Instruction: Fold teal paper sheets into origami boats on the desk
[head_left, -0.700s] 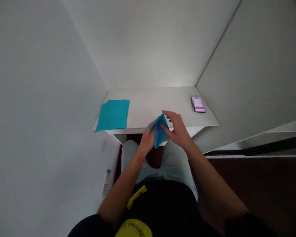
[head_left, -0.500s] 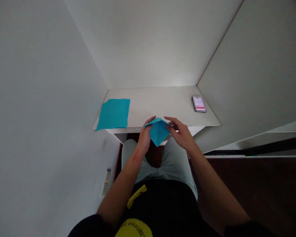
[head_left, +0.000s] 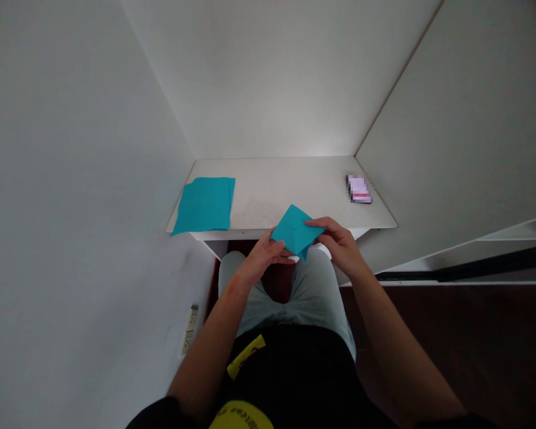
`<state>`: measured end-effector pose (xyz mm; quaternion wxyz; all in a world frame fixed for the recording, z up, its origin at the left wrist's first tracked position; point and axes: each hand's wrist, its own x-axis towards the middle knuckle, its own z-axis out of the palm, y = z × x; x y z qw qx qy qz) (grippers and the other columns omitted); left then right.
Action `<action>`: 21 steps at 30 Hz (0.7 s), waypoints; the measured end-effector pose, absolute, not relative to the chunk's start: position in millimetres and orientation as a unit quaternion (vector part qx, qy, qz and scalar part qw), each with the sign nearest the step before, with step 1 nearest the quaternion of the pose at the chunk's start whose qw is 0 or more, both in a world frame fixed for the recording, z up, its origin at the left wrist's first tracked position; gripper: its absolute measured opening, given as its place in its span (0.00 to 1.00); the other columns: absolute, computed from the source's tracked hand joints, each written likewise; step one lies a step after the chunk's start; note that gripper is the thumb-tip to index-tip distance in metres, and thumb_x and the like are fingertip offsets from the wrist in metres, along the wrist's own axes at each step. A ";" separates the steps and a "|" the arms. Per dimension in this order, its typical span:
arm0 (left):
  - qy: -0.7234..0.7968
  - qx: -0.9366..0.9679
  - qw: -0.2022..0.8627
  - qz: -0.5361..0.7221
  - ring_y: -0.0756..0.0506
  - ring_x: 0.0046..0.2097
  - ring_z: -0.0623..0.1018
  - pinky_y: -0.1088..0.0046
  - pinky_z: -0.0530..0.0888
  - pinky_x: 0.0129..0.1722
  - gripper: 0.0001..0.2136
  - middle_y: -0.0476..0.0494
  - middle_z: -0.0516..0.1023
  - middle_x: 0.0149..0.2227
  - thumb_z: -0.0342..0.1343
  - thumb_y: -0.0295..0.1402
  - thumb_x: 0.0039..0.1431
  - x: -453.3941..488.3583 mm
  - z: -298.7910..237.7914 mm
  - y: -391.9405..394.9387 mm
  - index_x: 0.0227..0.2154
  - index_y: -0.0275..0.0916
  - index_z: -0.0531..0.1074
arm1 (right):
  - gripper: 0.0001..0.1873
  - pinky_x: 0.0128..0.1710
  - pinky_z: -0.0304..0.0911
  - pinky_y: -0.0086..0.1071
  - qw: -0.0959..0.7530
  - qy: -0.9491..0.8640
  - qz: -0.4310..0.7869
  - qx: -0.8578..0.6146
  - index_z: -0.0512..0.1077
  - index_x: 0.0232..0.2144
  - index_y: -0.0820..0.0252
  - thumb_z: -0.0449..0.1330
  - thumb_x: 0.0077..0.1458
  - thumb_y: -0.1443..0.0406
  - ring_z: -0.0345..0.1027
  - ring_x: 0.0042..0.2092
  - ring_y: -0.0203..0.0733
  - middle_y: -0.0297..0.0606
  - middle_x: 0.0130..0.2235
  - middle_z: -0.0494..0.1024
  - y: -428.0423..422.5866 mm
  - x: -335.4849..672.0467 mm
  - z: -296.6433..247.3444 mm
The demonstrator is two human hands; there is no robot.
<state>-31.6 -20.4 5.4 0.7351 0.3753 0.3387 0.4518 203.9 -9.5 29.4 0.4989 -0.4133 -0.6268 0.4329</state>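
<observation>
A folded sheet of blue paper [head_left: 294,228] is held at the front edge of the white desk, just above my lap. It looks like a small diamond with loose flaps at its lower right. My left hand [head_left: 264,255] grips its lower left side, thumb on top and fingers partly beneath. My right hand [head_left: 338,240] pinches the right corner between thumb and fingers. The underside of the folded paper is hidden.
Several blue sheets [head_left: 205,204] lie stacked on the left of the white desk [head_left: 268,185], overhanging its front edge. A phone [head_left: 360,189], blurred out, rests at the right. Walls enclose the desk on three sides. A power outlet [head_left: 190,329] is low on the left wall.
The folded paper has been turned, from an opened shape pointing down to a flatter diamond tilted to the right. My right hand has moved slightly right, and my left hand lower along the paper.
</observation>
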 end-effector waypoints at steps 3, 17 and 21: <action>0.392 0.357 0.692 0.491 0.42 0.42 0.84 0.63 0.84 0.41 0.40 0.37 0.83 0.50 0.77 0.53 0.49 -25.5 2.1 -17.3 0.60 0.40 0.71 | 0.13 0.43 0.75 0.37 0.501 -0.634 0.442 -0.390 0.84 0.47 0.49 0.65 0.61 0.64 0.74 0.43 0.42 0.37 0.48 0.79 -12.4 204.1 31.0; 0.427 0.609 0.415 0.524 0.51 0.39 0.79 0.69 0.82 0.42 0.32 0.38 0.70 0.61 0.69 0.35 0.62 -31.6 -33.8 50.6 0.67 0.48 0.67 | 0.21 0.35 0.69 0.37 0.480 -0.621 0.410 -0.464 0.76 0.53 0.50 0.68 0.62 0.49 0.67 0.34 0.41 0.37 0.45 0.80 42.8 209.2 -32.3; 0.407 0.686 0.358 0.486 0.53 0.39 0.79 0.63 0.83 0.51 0.14 0.38 0.66 0.62 0.68 0.34 0.63 -38.4 -54.4 98.4 0.51 0.42 0.80 | 0.21 0.34 0.67 0.36 0.485 -0.616 0.379 -0.491 0.74 0.50 0.52 0.67 0.59 0.51 0.66 0.33 0.40 0.35 0.41 0.78 82.2 218.0 -58.1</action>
